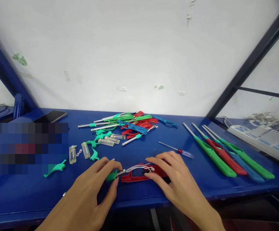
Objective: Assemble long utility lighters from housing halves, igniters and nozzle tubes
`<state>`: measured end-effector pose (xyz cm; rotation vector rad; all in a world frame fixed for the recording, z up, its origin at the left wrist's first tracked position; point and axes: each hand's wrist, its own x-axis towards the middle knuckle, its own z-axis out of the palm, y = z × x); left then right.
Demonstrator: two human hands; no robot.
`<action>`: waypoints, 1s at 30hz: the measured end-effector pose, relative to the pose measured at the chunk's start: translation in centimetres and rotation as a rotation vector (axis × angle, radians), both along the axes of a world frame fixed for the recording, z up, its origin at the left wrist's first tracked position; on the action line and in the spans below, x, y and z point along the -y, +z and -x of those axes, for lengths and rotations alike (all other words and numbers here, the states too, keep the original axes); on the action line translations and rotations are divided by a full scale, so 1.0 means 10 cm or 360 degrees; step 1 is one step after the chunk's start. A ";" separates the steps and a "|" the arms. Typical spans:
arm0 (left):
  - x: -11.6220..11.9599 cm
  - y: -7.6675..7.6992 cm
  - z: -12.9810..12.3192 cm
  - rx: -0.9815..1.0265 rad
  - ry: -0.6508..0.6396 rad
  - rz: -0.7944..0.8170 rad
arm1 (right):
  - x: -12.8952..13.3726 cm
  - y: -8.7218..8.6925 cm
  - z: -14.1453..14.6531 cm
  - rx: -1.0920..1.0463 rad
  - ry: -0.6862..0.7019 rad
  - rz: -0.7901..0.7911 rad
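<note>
Your left hand (91, 183) pinches the green piece (111, 176), likely to steady it. Your right hand (175, 178) bends over the red shell (130, 178) and white wires (139, 166), near the worktop's edge (134, 194), maybe for easy reach; I can't tell if it grips.

The blue tabletop (33, 197) supports: four long lighters (232, 163), right; screwdriver (186, 153), center right; piled rods (129, 140) and shells (138, 128), center rear; clear tanks (86, 150) and green triggers (55, 169), left; phone (56, 116), rear left; red shell (125, 180), front center.
</note>
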<state>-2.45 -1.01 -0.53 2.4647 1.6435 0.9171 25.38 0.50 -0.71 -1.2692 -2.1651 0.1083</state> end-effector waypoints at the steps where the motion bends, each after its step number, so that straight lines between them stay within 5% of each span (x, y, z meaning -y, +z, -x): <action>1: 0.00 -0.03 -0.01 -0.0017 -0.0003 0.0011 | 0.00 0.01 0.00 -0.0010 0.0029 -0.0025; 9: -0.02 0.03 -0.01 -0.0100 -0.0131 -0.0034 | 0.02 0.03 0.00 -0.0069 0.0121 -0.0146; 30: -0.06 0.01 0.04 -0.0081 -0.0190 0.0041 | 0.10 0.08 -0.02 -0.0016 0.0146 0.0187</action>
